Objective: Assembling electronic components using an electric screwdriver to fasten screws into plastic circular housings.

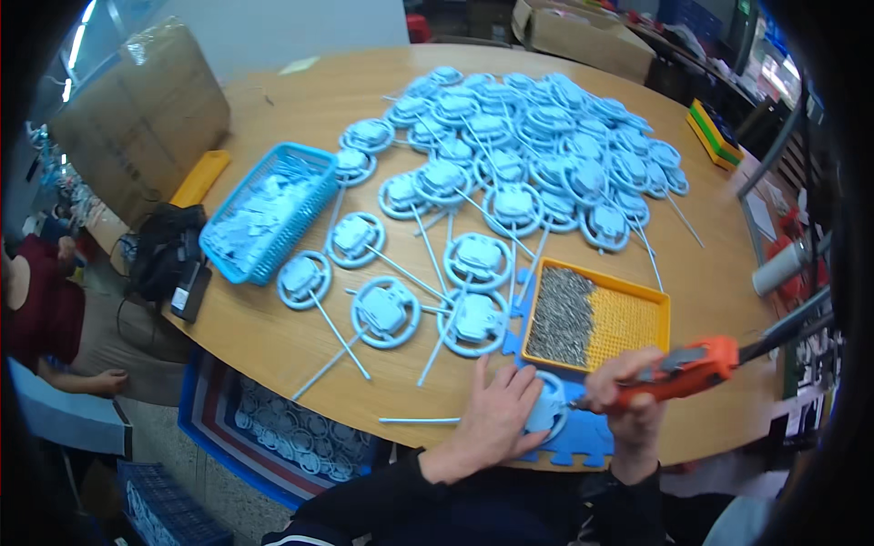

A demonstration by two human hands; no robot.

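Across the middle curves a wooden table [728, 300], with a heap of light-blue wheel-shaped parts [510, 118] at one o'clock. At ten o'clock sits a blue basket [293, 227]; at four, a yellow tray [665, 320] holding small metal pieces [560, 318]. Below that tray, the right hand [631, 428] is clamped around a red power driver [678, 375]. Toward five o'clock, the left hand [492, 409] holds one blue wheel [544, 414] between thumb and fingers; whether the driver's tip touches it is hard to tell.

Orange-red screwdriver [685, 368] at the pale-blue wheel [547, 412]

I have the wheel lying on a blue mat [592, 440] close before me, partly covered. I hold the screwdriver slanted, its tip pointing left at the wheel's right side.
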